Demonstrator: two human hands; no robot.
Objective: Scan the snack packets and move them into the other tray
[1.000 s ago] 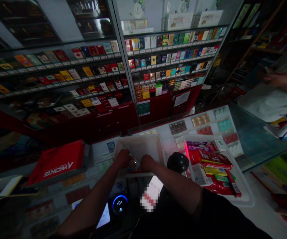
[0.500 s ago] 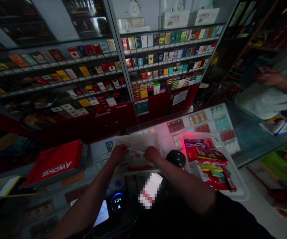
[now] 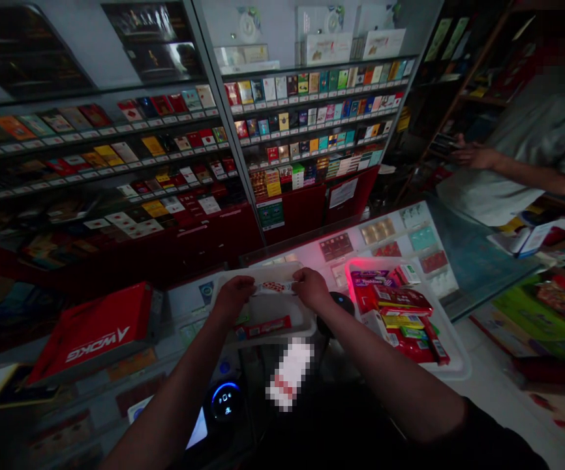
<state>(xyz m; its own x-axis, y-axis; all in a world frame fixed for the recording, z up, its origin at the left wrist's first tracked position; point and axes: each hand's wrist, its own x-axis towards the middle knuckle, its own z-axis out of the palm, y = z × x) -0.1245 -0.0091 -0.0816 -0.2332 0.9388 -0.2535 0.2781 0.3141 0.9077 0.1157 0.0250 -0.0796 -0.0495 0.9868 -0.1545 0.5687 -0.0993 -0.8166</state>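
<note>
the left hand [image 3: 233, 297] and the right hand [image 3: 314, 291] are each pinched closed on one end of the slim patterned packet [image 3: 273, 286]; it spans between them above the white bin [image 3: 275, 307], long axis crosswise; neither hand is nearer.

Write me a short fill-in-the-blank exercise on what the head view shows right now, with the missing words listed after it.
1. The left hand and right hand both hold a white packet with a ____ pattern.
2. Of the two pale tubs, the one that the hands are over is on the wearer's ____.
3. The round display near the left forearm is ringed with ____ light.

Missing words: red; left; blue.
</note>
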